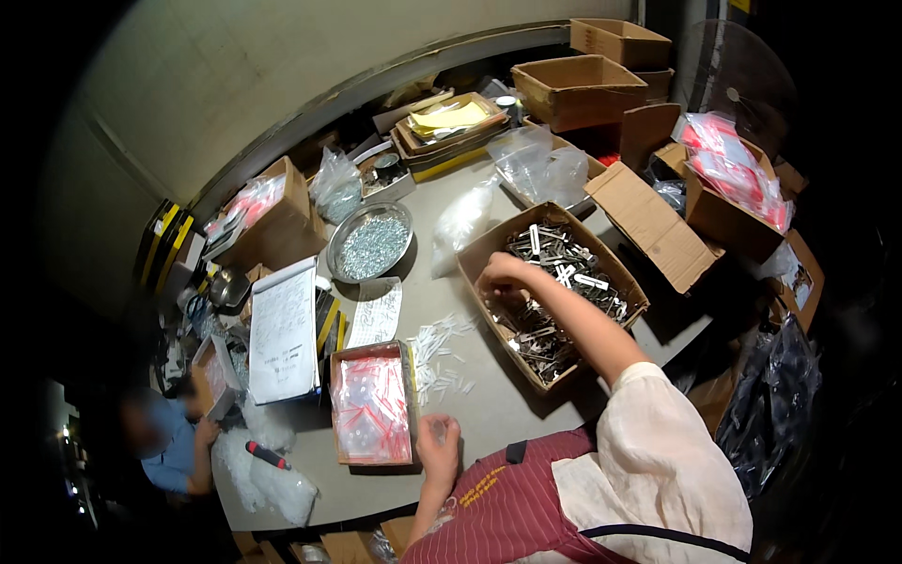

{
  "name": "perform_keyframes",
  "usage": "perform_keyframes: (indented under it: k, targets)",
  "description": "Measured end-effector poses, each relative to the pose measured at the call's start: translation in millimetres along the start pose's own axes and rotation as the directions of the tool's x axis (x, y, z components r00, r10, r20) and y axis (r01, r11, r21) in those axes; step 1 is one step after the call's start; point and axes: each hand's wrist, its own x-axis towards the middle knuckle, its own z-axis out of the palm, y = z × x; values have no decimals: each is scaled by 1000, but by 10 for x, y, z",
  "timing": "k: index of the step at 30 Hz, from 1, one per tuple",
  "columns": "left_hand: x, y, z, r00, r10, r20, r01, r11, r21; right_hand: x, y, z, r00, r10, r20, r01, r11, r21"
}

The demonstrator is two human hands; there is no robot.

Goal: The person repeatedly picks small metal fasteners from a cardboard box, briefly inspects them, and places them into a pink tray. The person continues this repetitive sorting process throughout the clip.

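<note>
My right hand (pixel 505 274) reaches into the left side of a cardboard box (pixel 510 360) full of dark and silvery metal pieces (pixel 554 340). Its fingers are bent downward and pressed together; whatever they grip is hidden. Near the table's front edge, my left hand (pixel 439 449) is curled, thumb and fingers close together. Something clear may be between them, too faint to name. Just left of it stands a small box (pixel 412 399) of clear zip bags (pixel 372 404) with red edges. Beyond my left hand, small white strips (pixel 438 350) lie scattered on the table (pixel 489 414).
A metal bowl (pixel 370 242) of small silvery parts stands farther back. A notebook (pixel 284 331) leans left of the bag box. A red-and-black tool (pixel 267 455) lies on clear plastic at left. Boxes (pixel 579 92) crowd the far and right edges. Another person (pixel 174 442) sits at far left.
</note>
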Motion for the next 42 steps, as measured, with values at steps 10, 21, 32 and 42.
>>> perform_keyframes:
  k: [10, 21, 32, 42]
  targets:
    - [374, 623, 231, 975, 209, 78, -219, 965, 144, -900, -494, -252, 932, -301, -201, 281, 952, -122]
    - [164, 332, 44, 982, 52, 180, -86, 979, 184, -87, 63, 363, 945, -212, -250, 78, 886, -458]
    - [141, 248, -14, 988, -10, 152, -5, 995, 97, -215, 26, 409, 964, -141, -224, 17, 878, -479]
    - [131, 439, 55, 986, -24, 163, 8, 995, 98, -385, -125, 313, 981, -152, -121, 37, 758, -652]
